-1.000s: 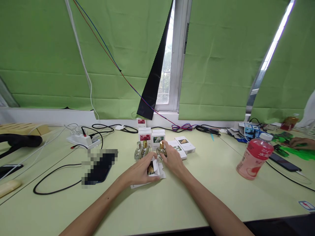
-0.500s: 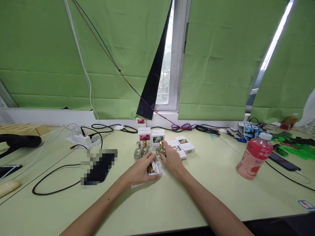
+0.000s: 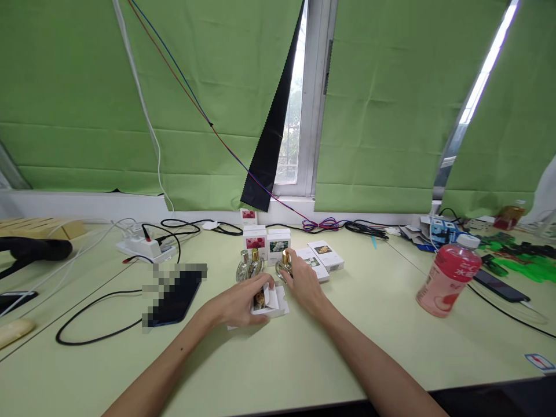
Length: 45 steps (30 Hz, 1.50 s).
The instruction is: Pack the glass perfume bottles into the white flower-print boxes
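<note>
Your L hand, half shut, has an open box; R hand, bent in, grips a bottle w/ no box on, 1 o'clock. 2 other bottles stand out too, 11 o'clock.

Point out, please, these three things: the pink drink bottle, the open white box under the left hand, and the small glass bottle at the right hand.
Pink drink bottle (image 3: 454, 267): head view, on its label.
Open white box (image 3: 272, 297): head view, on its raised flap.
Small glass bottle (image 3: 285, 256): head view, on its gold cap.
</note>
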{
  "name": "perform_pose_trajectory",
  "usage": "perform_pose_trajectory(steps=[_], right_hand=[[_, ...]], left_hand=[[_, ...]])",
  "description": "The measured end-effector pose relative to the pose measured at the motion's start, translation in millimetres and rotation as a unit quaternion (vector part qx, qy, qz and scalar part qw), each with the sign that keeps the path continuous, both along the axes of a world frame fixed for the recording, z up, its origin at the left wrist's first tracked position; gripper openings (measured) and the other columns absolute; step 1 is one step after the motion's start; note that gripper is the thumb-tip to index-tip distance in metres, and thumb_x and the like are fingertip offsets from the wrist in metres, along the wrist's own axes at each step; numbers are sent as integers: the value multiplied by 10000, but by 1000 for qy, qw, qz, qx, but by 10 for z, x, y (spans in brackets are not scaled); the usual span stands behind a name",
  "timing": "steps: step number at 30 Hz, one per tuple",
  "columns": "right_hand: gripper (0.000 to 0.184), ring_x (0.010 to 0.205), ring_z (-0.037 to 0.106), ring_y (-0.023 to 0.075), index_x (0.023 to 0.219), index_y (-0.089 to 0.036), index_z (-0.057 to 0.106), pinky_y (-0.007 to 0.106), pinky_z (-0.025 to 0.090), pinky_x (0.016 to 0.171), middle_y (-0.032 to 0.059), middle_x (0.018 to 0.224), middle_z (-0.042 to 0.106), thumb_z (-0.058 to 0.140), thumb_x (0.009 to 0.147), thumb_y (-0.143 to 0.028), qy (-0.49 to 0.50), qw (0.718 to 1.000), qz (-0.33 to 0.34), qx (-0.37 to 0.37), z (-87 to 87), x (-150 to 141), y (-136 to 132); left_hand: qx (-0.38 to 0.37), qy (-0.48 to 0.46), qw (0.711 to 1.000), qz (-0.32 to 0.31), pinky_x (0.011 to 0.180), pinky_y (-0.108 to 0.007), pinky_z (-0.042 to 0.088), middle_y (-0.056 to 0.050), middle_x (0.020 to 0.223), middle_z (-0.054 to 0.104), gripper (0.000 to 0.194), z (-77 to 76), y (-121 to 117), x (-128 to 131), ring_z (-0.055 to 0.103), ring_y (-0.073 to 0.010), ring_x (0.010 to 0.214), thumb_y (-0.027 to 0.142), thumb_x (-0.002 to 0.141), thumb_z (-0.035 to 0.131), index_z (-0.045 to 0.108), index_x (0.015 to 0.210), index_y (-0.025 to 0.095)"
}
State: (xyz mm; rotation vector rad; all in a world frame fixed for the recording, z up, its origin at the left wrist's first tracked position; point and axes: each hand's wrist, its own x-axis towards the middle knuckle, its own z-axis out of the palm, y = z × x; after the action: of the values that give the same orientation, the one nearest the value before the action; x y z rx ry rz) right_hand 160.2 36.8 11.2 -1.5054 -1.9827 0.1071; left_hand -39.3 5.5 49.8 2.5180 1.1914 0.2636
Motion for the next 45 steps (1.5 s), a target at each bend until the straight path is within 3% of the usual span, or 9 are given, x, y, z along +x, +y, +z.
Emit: perform_pose_trajectory(steps=[13, 22, 27, 31, 35, 39, 45], right_hand=[[453, 958, 669, 243, 1366, -222, 379, 292, 436, 745, 97, 1092, 673, 547, 946, -208, 0, 1000, 2, 7, 6, -8, -8], [472, 967, 662, 242, 1393, -227, 359, 283, 435, 753, 98, 1084, 669, 524, 951, -210, 6, 1000, 9, 14, -22, -3, 1], [464, 972, 653, 232, 1387, -223, 364, 278, 435, 771, 93, 1071, 667, 509, 948, -190, 19, 1000, 17, 15, -31, 7, 11], [468, 986, 648, 231, 1390, -217, 368, 279, 439, 786, 93, 1075, 666, 502, 943, -177, 31, 999, 21, 18, -44, 12, 23], [468, 996, 648, 227, 1391, -212, 374, 282, 449, 800, 96, 1078, 672, 501, 941, -178, 49, 998, 22, 28, -72, 19, 37], [458, 976, 653, 225, 1380, -204, 385, 286, 465, 787, 94, 1063, 683, 490, 935, -180, 74, 996, 24, 50, -81, 42, 53], [452, 824, 659, 214, 1350, -184, 398, 290, 482, 706, 68, 966, 679, 486, 910, -241, 170, 980, 26, 101, -77, 83, 88]], left_hand=[[41, -21, 999, 11, 732, -291, 430, -33, 1079, 564, 408, -104, 43, 32, 562, -214, 871, 421, 733, 674, 504, 1056, 241], [46, -50, 998, 7, 824, -326, 470, -59, 1131, 532, 451, -165, 66, 47, 586, -236, 954, 423, 758, 676, 547, 1153, 246], [33, -66, 997, 7, 875, -352, 488, -76, 1180, 514, 581, -202, 79, 39, 594, -255, 1006, 428, 755, 685, 543, 1298, 275], [29, -65, 997, 8, 875, -352, 491, -78, 1189, 509, 534, -207, 84, 41, 605, -252, 980, 430, 757, 684, 578, 1255, 269], [31, -62, 997, 14, 863, -343, 489, -68, 1167, 503, 462, -202, 79, 49, 611, -234, 937, 409, 749, 691, 607, 1179, 262], [35, -60, 997, 11, 863, -345, 490, -66, 1167, 497, 494, -197, 73, 53, 608, -236, 946, 400, 750, 689, 601, 1221, 280], [39, -58, 997, 10, 862, -347, 492, -70, 1155, 497, 451, -182, 64, 64, 607, -226, 913, 415, 750, 689, 635, 1173, 267]])
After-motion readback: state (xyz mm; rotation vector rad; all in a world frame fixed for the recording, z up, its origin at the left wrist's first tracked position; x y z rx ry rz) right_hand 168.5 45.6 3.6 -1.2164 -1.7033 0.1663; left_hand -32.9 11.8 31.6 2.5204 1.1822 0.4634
